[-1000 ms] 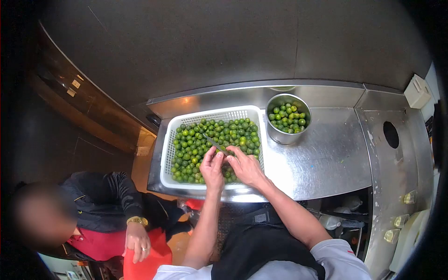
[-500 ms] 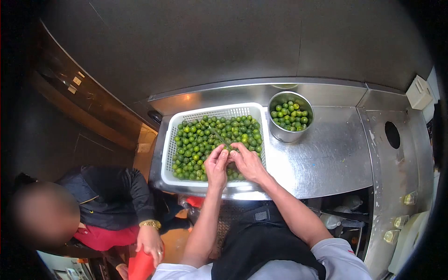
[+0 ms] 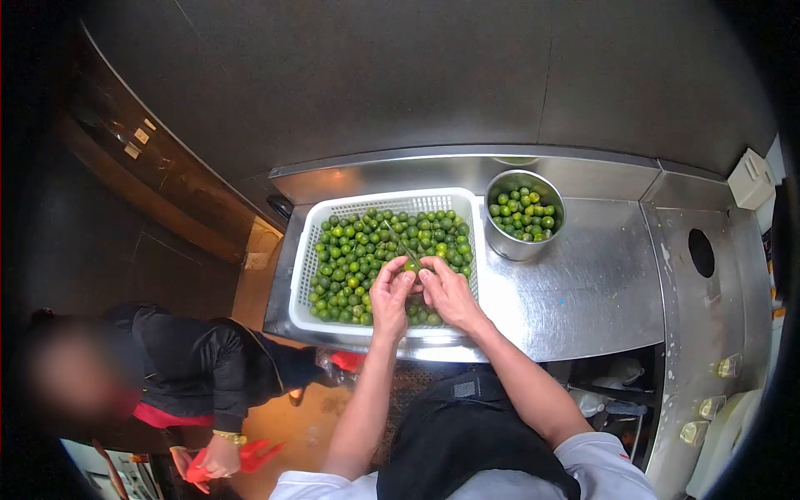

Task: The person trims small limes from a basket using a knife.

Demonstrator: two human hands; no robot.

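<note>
My left hand (image 3: 390, 293) pinches a small green lime (image 3: 411, 266) between thumb and fingers, over the near part of a white plastic basket (image 3: 299, 283). Close beside it, my right hand (image 3: 451, 296) is closed on a slim knife (image 3: 399, 240), whose narrow blade points away and to the left above the fruit. The handle is hidden in my fingers. Many loose limes (image 3: 346, 258) fill the basket. A round steel pot (image 3: 516, 248) with more limes (image 3: 522, 212) stands right of the basket.
Basket and pot rest on a steel counter (image 3: 575, 292) with a raised back edge against a dark wall (image 3: 375, 83). At right is a steel section with a round hole (image 3: 701, 253). To my left, a person in a dark jacket (image 3: 196, 358) handles a red item (image 3: 254, 456).
My hands have stayed over the basket, and the lime between my fingers now shows more. The person at left has shifted lower and left with the red item.
</note>
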